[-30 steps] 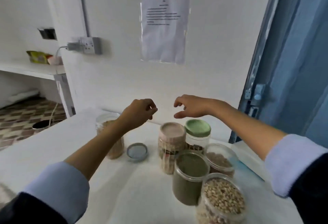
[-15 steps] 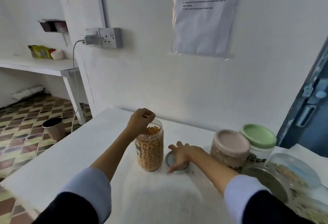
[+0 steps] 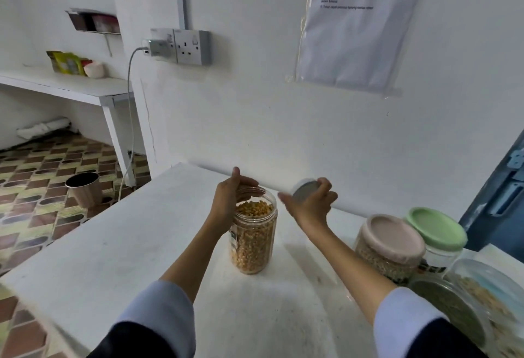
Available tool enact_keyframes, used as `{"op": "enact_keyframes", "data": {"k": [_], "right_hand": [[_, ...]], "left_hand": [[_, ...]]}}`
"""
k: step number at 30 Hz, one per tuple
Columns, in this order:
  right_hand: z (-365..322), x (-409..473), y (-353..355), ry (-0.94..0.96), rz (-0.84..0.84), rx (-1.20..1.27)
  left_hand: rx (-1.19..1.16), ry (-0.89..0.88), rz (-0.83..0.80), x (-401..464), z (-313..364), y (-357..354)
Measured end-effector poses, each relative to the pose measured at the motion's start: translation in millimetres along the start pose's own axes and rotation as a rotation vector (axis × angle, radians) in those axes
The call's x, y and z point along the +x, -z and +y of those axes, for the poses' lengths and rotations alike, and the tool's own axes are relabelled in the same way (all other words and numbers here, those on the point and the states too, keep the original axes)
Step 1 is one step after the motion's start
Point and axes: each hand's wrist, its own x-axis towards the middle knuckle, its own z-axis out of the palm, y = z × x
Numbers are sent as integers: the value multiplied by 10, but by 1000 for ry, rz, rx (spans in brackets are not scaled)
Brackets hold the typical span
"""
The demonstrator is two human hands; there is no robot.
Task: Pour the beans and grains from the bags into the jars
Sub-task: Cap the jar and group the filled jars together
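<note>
My right grip [image 3: 309, 204] has just lifted the grey lid [image 3: 304, 189] off the desk [image 3: 119, 247] and pinches it beside the full corn jar [image 3: 253, 240], steadied at the rim by my left grip [image 3: 231, 201], so I reckon capping comes next.

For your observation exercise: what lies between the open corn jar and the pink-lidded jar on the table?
In the head view, only the right hand's forearm crosses above that stretch between corn jar and pink-lidded jar; the table there is bare.

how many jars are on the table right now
5: a corn jar gripped at the rim by the left hand, a pink-lidded jar, a green-lidded jar, and two open jars at the right edge; more may be cut off.
</note>
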Motion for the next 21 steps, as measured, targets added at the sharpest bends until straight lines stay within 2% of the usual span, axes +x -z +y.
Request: {"op": "enact_keyframes", "data": {"k": [3,5,7,10,16,21], "right_hand": [[-165,-50,30,-84,-29,555],[-197,-144,-36,-129,-136,720],[-182,-282,-132,-146,-263,738],[-137,-429,-217,-59,-393,702],[-127,-471,-201,24,-532,572],[-158,-460,-130,20,-595,558]], "left_hand": [[-42,-18,80,-38,-42,-17],[-55,-10,120,-53,-69,-20],[-56,14,122,-41,-83,-11],[-37,81,58,-41,-31,18],[-91,134,-67,-157,33,117],[-67,172,-73,-247,22,111]]}}
